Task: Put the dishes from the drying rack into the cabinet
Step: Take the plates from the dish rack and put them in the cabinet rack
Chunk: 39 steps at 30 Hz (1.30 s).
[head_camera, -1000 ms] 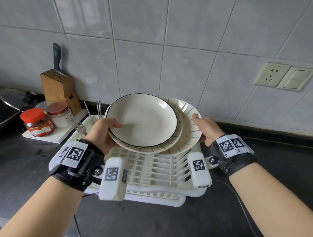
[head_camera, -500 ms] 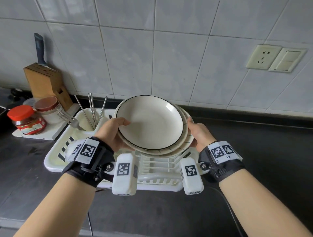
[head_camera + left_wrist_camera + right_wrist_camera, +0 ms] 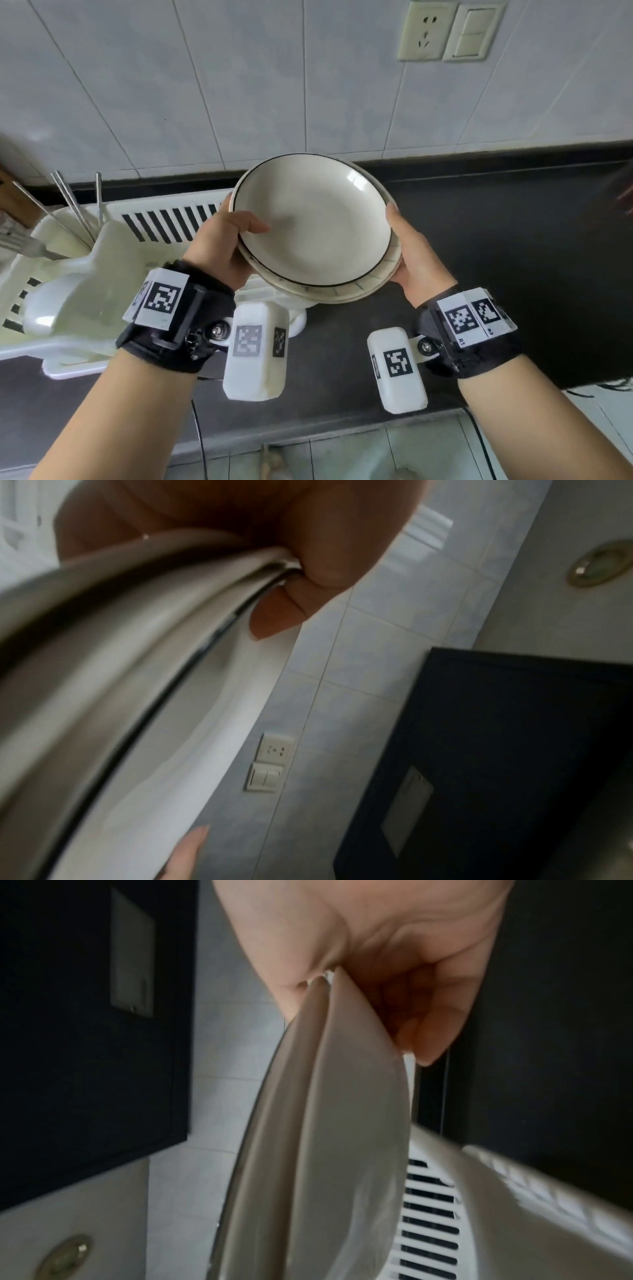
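I hold a stack of plates (image 3: 315, 226) in the air, to the right of the white drying rack (image 3: 102, 274). The top plate is cream with a thin black rim; a patterned plate edge (image 3: 373, 284) shows beneath it. My left hand (image 3: 226, 240) grips the stack's left edge, thumb over the rim. My right hand (image 3: 411, 253) grips the right edge, fingers under it. The left wrist view shows the stacked plate rims (image 3: 143, 669) pinched under my thumb (image 3: 329, 555). In the right wrist view the plates (image 3: 329, 1123) appear edge-on, held by my right hand (image 3: 377, 961). A dark wall cabinet (image 3: 514, 764) hangs above.
Chopsticks (image 3: 72, 202) and a fork (image 3: 24, 240) stand in the rack's cutlery holder. The black countertop (image 3: 513, 240) stretches to the right. A socket and switch (image 3: 448, 31) sit on the tiled wall. A dark cabinet door (image 3: 85, 1015) shows in the right wrist view.
Both hands have lifted the stacked plates off the rack and carried them right. The plates have tipped from upright toward flat. The view has shifted right; the knife block and jars are gone.
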Each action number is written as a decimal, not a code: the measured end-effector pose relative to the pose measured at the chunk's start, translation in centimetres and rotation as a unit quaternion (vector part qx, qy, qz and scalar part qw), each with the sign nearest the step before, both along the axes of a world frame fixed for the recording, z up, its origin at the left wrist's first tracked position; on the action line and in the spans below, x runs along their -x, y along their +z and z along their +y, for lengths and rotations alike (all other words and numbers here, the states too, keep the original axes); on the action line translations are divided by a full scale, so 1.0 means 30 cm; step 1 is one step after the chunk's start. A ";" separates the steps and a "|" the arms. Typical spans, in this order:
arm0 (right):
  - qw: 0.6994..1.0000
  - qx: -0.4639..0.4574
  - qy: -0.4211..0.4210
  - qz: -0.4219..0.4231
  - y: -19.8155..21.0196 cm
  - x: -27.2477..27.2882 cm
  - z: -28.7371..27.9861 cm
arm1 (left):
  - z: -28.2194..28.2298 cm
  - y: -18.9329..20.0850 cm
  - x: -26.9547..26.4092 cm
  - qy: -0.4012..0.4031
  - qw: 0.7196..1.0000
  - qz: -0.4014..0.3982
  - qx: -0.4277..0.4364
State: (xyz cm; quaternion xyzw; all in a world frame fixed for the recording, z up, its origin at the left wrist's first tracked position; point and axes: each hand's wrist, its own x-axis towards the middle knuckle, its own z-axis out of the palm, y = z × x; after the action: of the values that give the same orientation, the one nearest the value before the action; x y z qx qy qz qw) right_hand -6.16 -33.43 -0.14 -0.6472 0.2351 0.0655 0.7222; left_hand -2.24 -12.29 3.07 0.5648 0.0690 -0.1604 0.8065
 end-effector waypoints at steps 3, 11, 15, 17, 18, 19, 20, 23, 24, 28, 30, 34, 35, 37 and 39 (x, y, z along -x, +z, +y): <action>0.999 -0.044 -0.006 -0.026 -0.006 0.098 -0.170 | -0.171 -0.007 0.067 -0.025 0.999 -0.006 -0.023; 0.996 -0.089 0.020 -0.022 -0.079 0.410 -0.696 | -0.706 -0.142 0.332 -0.054 0.996 0.056 -0.041; 0.996 -0.091 -0.020 0.002 -0.140 0.552 -0.904 | -0.914 -0.227 0.461 -0.070 0.993 0.078 -0.045; 0.995 -0.091 -0.031 0.010 -0.178 0.623 -0.977 | -0.993 -0.263 0.509 -0.074 0.992 0.093 -0.046; 0.995 -0.097 -0.037 0.011 -0.199 0.661 -1.010 | -1.028 -0.277 0.532 -0.079 0.991 0.100 -0.045; 0.993 -0.106 -0.046 0.013 -0.221 0.703 -1.040 | -1.061 -0.291 0.555 -0.086 0.989 0.107 -0.047; 0.992 -0.115 -0.057 0.015 -0.239 0.745 -1.069 | -1.094 -0.303 0.581 -0.097 0.988 0.112 -0.049; 0.987 -0.125 -0.094 0.025 -0.298 0.880 -1.146 | -1.190 -0.340 0.656 -0.145 0.980 0.118 -0.064; 0.985 -0.129 -0.107 0.031 -0.318 0.925 -1.170 | -1.221 -0.355 0.683 -0.157 0.978 0.119 -0.069; 0.980 -0.125 -0.148 0.039 -0.398 1.099 -1.272 | -1.357 -0.441 0.787 -0.217 0.964 0.124 -0.094; 0.979 -0.130 -0.153 0.038 -0.434 1.184 -1.335 | -1.436 -0.484 0.847 -0.239 0.957 0.135 -0.095; 0.968 -0.166 -0.168 0.079 -0.535 1.296 -1.500 | -1.606 -0.574 0.944 -0.264 0.944 0.165 -0.108; 0.966 -0.165 -0.175 0.094 -0.571 1.316 -1.554 | -1.664 -0.598 0.966 -0.269 0.941 0.175 -0.108; 0.984 -0.048 -0.136 0.106 -0.642 1.360 -1.639 | -1.751 -0.641 0.992 -0.268 0.937 0.199 -0.101; 0.990 0.127 -0.038 0.048 -0.696 1.401 -1.761 | -1.864 -0.687 1.020 -0.243 0.939 0.227 -0.092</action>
State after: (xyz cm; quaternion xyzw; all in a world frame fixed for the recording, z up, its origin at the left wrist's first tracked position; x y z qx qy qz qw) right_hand -48.21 -86.26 -21.01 -0.7204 0.3003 0.0392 0.6240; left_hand -32.83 -68.21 -17.55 0.5844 0.1248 -0.4685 0.6507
